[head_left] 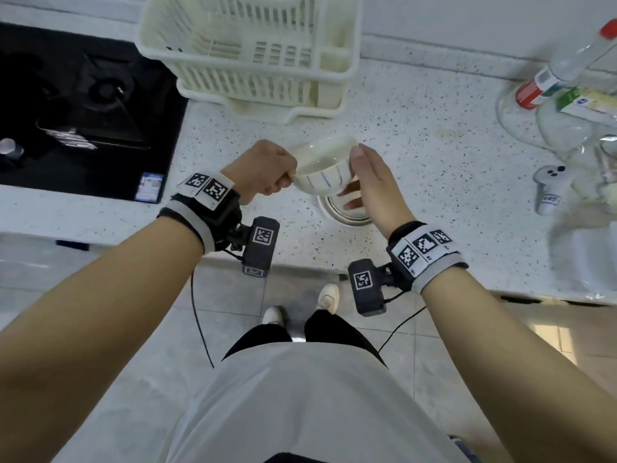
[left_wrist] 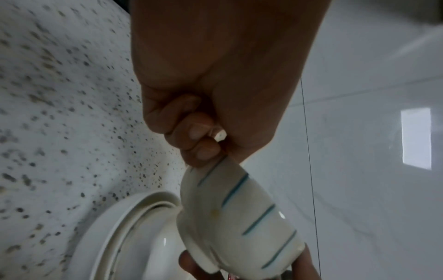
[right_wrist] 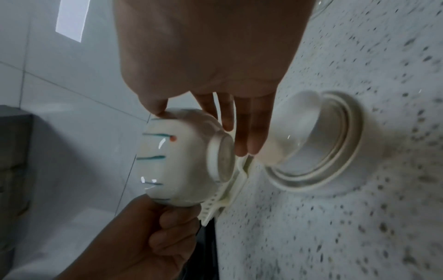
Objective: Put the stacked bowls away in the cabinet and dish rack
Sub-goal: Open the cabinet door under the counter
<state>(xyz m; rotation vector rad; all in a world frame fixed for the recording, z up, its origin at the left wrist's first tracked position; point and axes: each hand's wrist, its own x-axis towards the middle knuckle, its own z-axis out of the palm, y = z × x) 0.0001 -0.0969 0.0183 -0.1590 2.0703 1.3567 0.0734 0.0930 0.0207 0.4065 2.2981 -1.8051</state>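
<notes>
- You stand at a white speckled stone counter (head_left: pixel 417 155).
- Nearest you, at 6 o'clock, a stack of plain white bowls (head_left: pixel 347 212) sits on it.
- Directly above it you hold the white ceramic bowl with blue stripes (head_left: pixel 322 172): your left hand (head_left: pixel 263 170) pinches its rim, your right hand (head_left: pixel 374 182) cradles it with straight fingers.
- At 12 o'clock, farthest off, waits the cream plastic dish rack (head_left: pixel 253 51).
- This looks like the lift-off step; next, carry the bowl forward and seat it without knocking the rack.

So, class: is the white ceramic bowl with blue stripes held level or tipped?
Tipped. The white ceramic bowl with blue stripes leans; its rim sits lower by the left hand.
</notes>
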